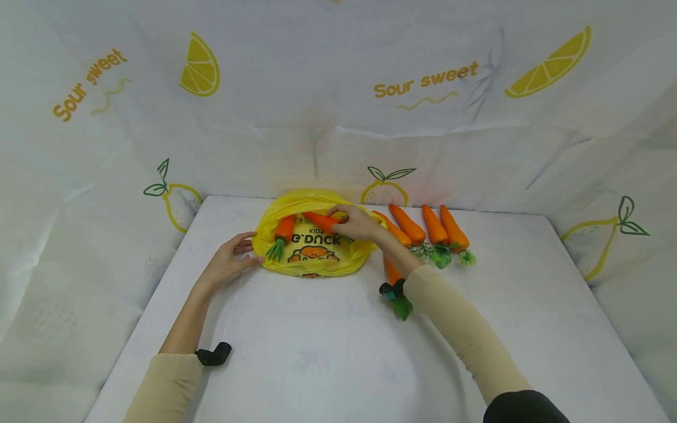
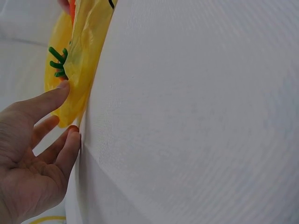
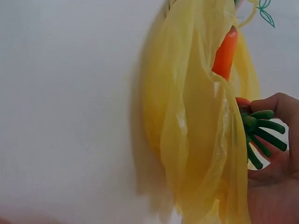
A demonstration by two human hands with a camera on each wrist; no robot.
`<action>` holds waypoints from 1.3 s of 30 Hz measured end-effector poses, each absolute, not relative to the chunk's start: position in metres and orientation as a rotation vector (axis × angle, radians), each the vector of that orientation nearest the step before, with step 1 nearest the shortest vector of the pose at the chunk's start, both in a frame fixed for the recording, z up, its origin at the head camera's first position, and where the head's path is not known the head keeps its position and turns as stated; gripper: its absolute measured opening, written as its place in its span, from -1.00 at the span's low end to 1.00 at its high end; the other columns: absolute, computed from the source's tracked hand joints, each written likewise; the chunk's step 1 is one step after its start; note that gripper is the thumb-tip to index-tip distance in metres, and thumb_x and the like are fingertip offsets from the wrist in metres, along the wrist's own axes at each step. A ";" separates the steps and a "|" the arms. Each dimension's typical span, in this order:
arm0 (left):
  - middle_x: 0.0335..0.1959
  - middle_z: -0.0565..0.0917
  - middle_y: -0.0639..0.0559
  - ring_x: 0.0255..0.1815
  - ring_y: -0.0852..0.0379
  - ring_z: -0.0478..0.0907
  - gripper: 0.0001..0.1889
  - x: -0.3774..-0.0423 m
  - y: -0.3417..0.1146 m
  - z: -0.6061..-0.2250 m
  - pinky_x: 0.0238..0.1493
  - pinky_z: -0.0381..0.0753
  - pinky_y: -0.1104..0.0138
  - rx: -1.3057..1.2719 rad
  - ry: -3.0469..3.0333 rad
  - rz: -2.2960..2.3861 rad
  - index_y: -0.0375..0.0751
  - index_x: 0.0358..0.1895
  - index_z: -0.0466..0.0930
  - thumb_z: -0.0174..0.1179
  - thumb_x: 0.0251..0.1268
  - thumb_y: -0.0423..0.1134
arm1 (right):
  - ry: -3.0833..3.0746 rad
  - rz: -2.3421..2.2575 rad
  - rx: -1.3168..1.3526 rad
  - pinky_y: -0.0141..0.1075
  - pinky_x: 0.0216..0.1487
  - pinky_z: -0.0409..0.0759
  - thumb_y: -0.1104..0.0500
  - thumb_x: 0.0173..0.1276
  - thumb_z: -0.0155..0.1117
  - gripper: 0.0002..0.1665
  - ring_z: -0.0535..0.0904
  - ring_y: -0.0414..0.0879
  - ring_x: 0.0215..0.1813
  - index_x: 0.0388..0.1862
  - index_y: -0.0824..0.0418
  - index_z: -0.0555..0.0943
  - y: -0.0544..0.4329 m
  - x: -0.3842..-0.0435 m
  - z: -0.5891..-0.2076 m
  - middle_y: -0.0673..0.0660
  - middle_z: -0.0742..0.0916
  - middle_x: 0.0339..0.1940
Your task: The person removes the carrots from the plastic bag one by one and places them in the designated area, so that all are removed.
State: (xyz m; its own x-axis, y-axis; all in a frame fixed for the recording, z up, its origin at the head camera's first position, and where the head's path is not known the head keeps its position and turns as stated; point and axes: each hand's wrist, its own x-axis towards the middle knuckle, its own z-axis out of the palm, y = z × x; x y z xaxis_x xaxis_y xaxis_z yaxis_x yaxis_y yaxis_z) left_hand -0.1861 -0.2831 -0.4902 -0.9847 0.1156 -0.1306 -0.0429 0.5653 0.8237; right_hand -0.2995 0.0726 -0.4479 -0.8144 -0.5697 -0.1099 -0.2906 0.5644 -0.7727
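A yellow plastic bag [image 1: 328, 264] lies on the white table with its mouth spread wide, dark lettering and a duck print showing. One carrot [image 1: 285, 228] with stubby green stems rests inside at the left. Thumb and fingertips of my left hand [image 1: 228, 261] touch the bag's left rim, the fingers spread and relaxed. Within the mouth, my right hand [image 1: 359, 224] pinches a second carrot [image 1: 320, 221] near its stem end, tip pointing left. Green stems [image 3: 261, 128] of the held carrot stick out beside my palm in the right wrist view.
Several carrots [image 1: 435, 226] with leafy tops lie to the right of the bag. Another carrot [image 1: 391, 271] lies nearer, partly hidden by my right forearm. A white cloth [image 1: 296, 147] with lemon prints hangs behind the table [image 1: 317, 352].
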 end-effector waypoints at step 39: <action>0.58 0.45 -0.39 0.61 -0.37 0.42 -0.17 -0.186 -0.283 -0.490 0.63 0.41 -0.27 0.051 2.591 1.416 -0.09 0.69 0.27 0.43 0.47 -0.04 | 2.497 -1.259 -0.707 -0.20 0.15 0.73 0.11 0.63 0.28 -0.53 0.77 0.18 0.17 0.46 0.09 0.59 0.177 -0.249 -0.388 0.31 0.75 0.25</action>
State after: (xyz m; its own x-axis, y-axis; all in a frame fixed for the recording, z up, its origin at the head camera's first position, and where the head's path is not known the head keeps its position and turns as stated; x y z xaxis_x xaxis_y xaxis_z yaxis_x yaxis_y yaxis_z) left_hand -0.1862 -0.2832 -0.4896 -0.9817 0.1199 -0.1481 -0.0599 0.5436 0.8372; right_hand -0.2492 0.1772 -0.3879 -0.8490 -0.5283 -0.0095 -0.3066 0.5072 -0.8055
